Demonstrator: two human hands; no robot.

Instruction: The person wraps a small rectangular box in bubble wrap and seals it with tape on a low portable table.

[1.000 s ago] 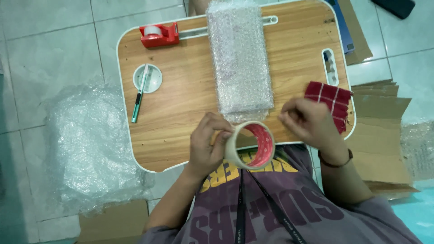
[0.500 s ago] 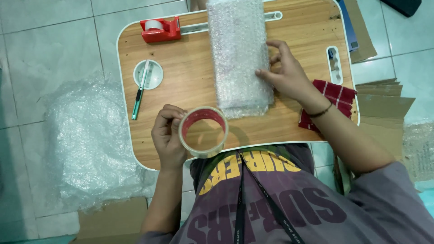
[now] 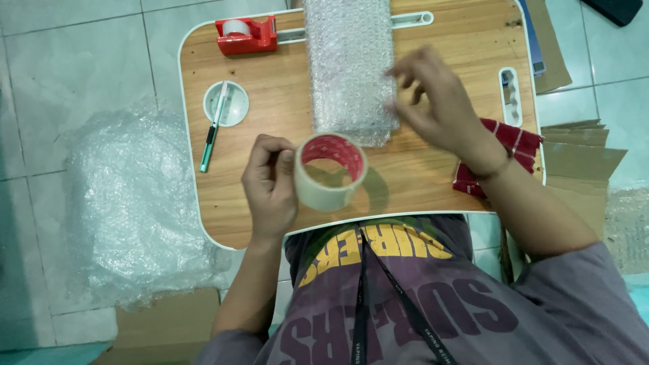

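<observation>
Tape roll (image 3: 330,171) gripped in left hand (image 3: 269,186) — right hand (image 3: 436,105) over bubble-wrapped bundle (image 3: 350,67).

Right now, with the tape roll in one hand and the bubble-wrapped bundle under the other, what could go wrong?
1. The left hand holds the wide roll of beige packing tape alone; its loose end might restick and be hard to find.
2. The right hand hovers at the long bubble-wrapped bundle, so the wrap could spring open.
3. The green-handled utility knife lies nearby, perhaps within an elbow's sweep.
</observation>
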